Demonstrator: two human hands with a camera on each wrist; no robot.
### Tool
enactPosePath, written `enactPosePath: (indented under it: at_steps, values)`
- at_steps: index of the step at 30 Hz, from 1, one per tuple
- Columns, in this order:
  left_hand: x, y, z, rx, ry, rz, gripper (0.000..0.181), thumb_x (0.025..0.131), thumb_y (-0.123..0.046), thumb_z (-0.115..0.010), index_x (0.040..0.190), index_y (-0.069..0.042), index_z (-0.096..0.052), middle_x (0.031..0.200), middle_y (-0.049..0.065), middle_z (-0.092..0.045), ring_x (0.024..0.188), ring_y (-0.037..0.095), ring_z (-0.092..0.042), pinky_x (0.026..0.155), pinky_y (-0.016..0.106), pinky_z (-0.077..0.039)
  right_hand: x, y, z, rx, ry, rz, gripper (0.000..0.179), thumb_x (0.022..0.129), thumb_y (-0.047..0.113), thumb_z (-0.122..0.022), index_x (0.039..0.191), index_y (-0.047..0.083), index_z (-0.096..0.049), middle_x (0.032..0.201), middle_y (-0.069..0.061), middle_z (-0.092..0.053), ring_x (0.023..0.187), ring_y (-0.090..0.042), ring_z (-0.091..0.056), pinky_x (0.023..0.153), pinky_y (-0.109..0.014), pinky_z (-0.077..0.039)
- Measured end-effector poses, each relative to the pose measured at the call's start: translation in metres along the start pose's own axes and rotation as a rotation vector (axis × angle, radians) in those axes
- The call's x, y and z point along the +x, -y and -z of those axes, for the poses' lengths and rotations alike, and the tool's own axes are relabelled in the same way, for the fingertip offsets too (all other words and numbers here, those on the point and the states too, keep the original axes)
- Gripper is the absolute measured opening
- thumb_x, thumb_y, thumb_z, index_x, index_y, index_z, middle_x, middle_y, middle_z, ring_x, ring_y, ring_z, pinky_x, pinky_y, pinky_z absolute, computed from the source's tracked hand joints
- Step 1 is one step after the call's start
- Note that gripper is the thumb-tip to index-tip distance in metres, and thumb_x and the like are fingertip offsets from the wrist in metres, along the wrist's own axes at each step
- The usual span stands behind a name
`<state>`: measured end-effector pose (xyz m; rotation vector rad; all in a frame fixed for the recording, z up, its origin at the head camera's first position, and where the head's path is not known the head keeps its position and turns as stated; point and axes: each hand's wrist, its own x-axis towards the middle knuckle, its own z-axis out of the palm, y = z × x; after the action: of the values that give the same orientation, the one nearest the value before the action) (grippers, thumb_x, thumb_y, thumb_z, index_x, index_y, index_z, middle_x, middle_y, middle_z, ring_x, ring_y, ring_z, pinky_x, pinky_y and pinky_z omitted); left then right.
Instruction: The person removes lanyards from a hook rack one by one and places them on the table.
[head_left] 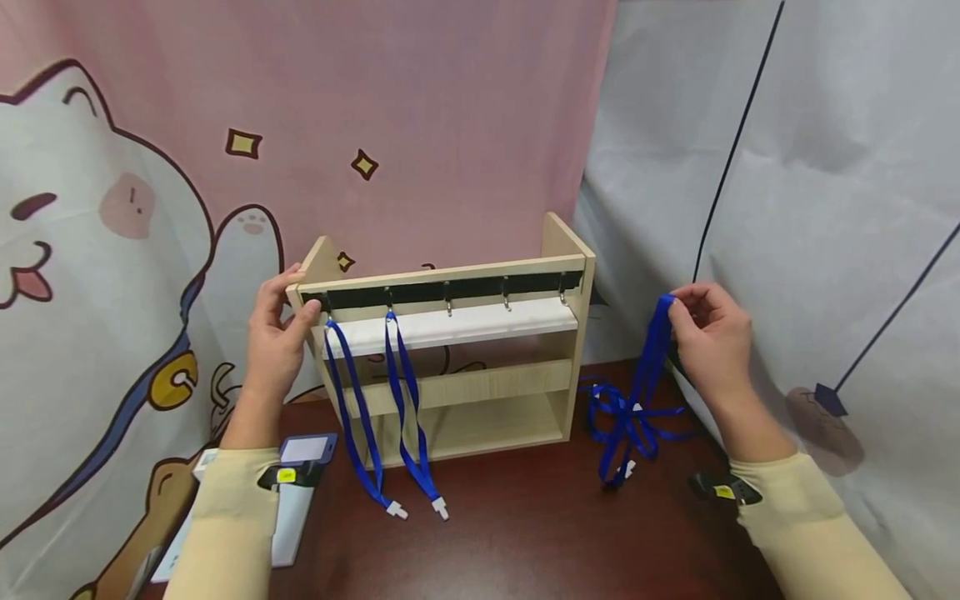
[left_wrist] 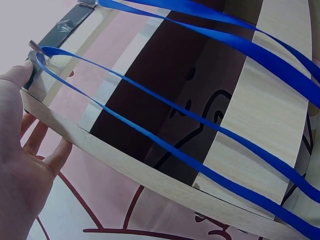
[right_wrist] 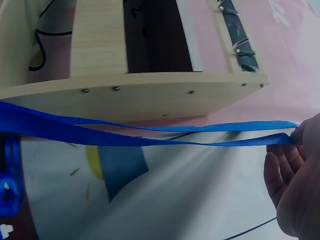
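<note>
A light wooden rack (head_left: 465, 390) stands upright, with a row of several metal hooks (head_left: 448, 298) on a black strip along its top front. My left hand (head_left: 273, 342) grips its upper left corner, thumb on the front and fingers round the side panel (left_wrist: 75, 137). From the two leftmost hooks hang a blue lanyard (head_left: 363, 400) and a second lanyard (head_left: 406, 392), their white clips low in front. Right of the rack, my right hand (head_left: 712, 337) pinches the top of another blue lanyard (head_left: 654, 342), raised in a loop (right_wrist: 220, 144). Its lower part overlaps a tangle of blue lanyards (head_left: 626, 425).
A blue-edged card holder (head_left: 309, 448) and white flat items (head_left: 294, 521) lie at the left on the dark red table (head_left: 510, 533), partly behind my left sleeve. A pink cartoon curtain (head_left: 450, 125) hangs behind and a pale one (head_left: 660, 150) at the right.
</note>
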<state>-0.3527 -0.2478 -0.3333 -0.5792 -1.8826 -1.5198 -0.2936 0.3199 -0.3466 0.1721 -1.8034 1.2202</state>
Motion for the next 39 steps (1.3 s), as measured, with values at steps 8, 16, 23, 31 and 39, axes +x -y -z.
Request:
enactPosePath:
  at_steps: [8,16,23,31,39]
  values:
    - [0.002,-0.002,0.001,-0.001,-0.006,-0.003,0.045,0.109,-0.008,-0.068,0.153,-0.007,-0.059,0.168,-0.002,-0.048,0.152,0.023,-0.044,0.119,0.045,-0.047,-0.009,-0.019,0.004,-0.099,0.056,-0.025,0.012,0.105,0.011,-0.073,0.111,0.002,-0.078,0.087,0.008,-0.071,0.067,-0.006,-0.061,0.059,-0.013,-0.049]
    - [0.002,-0.001,0.001,0.008,-0.010,0.000,0.044,0.110,-0.009,-0.068,0.153,-0.008,-0.059,0.168,-0.002,-0.048,0.152,0.023,-0.044,0.121,0.049,-0.046,-0.015,-0.050,0.001,-0.164,0.118,-0.001,0.008,0.104,0.010,-0.075,0.106,0.003,-0.078,0.082,-0.004,-0.071,0.063,-0.005,-0.058,0.057,-0.014,-0.044]
    - [0.001,0.000,0.000,0.007,-0.010,0.007,0.045,0.109,-0.010,-0.069,0.153,-0.009,-0.060,0.168,-0.002,-0.048,0.153,0.023,-0.044,0.122,0.049,-0.045,-0.027,-0.066,-0.003,-0.153,0.216,-0.004,0.004,0.102,0.004,-0.075,0.103,0.001,-0.077,0.081,-0.006,-0.071,0.065,-0.004,-0.058,0.060,-0.015,-0.044]
    - [0.001,-0.002,-0.001,0.000,-0.009,0.011,0.045,0.110,-0.010,-0.069,0.154,-0.009,-0.059,0.168,-0.003,-0.048,0.151,0.023,-0.044,0.121,0.048,-0.046,-0.040,-0.064,-0.011,-0.134,0.401,0.024,0.005,0.105,0.001,-0.073,0.106,0.005,-0.076,0.084,-0.007,-0.073,0.068,-0.010,-0.058,0.062,-0.019,-0.045]
    - [0.000,0.000,0.000,0.008,-0.009,0.009,0.045,0.109,-0.011,-0.069,0.153,-0.009,-0.060,0.168,-0.002,-0.048,0.154,0.023,-0.043,0.123,0.052,-0.044,-0.050,-0.067,-0.011,-0.094,0.619,-0.038,0.003,0.107,0.007,-0.072,0.110,0.008,-0.074,0.081,-0.006,-0.066,0.060,-0.016,-0.060,0.054,-0.030,-0.053]
